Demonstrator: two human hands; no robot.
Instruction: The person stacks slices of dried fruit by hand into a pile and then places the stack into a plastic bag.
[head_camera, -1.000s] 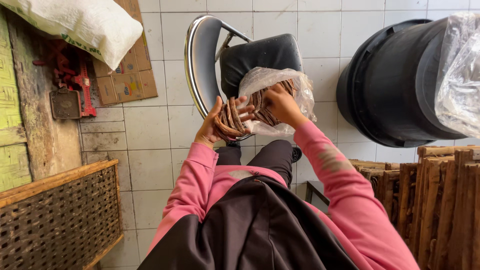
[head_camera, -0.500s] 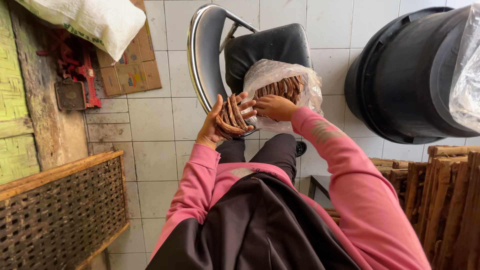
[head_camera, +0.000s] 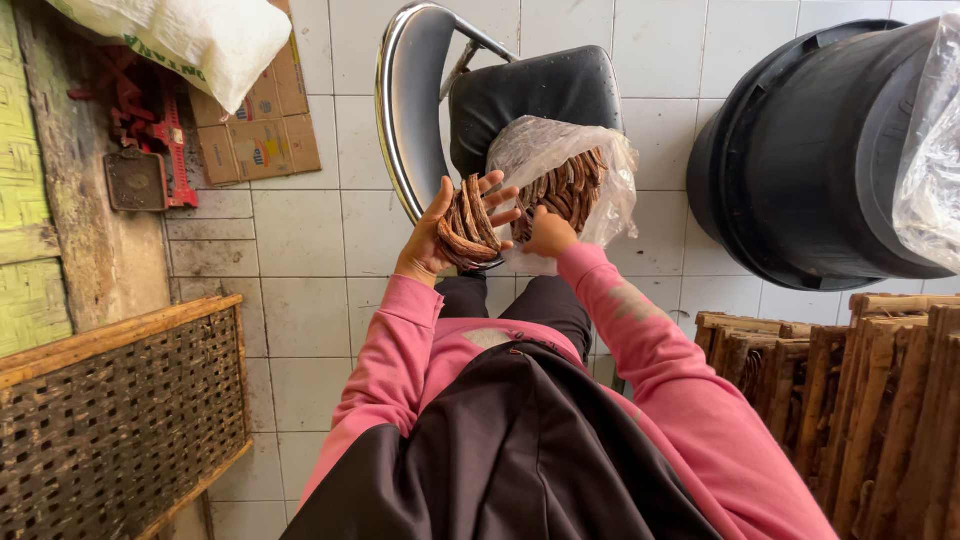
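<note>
Left hand (head_camera: 440, 235) cupped half open around a bundle of brown pods (head_camera: 470, 222), fingers spread beneath. Right hand (head_camera: 548, 235) closed on the near edge of the clear plastic bag (head_camera: 540, 150) of more pods, resting on the black chair seat (head_camera: 530, 95). Probably light, stiff and brittle, prone to sliding loose; best gripped as a bunch around the middle, not by the tips.

— What are the brown strips (head_camera: 468, 222)?
— Thin curved pieces, reddish brown, in a small bunch, fanned out just left of the plastic bag (head_camera: 560, 185).
— And the bag?
— Clear and crinkled, its mouth open, leaning on the black chair seat (head_camera: 530, 95). More of the same strips stand inside it.
</note>
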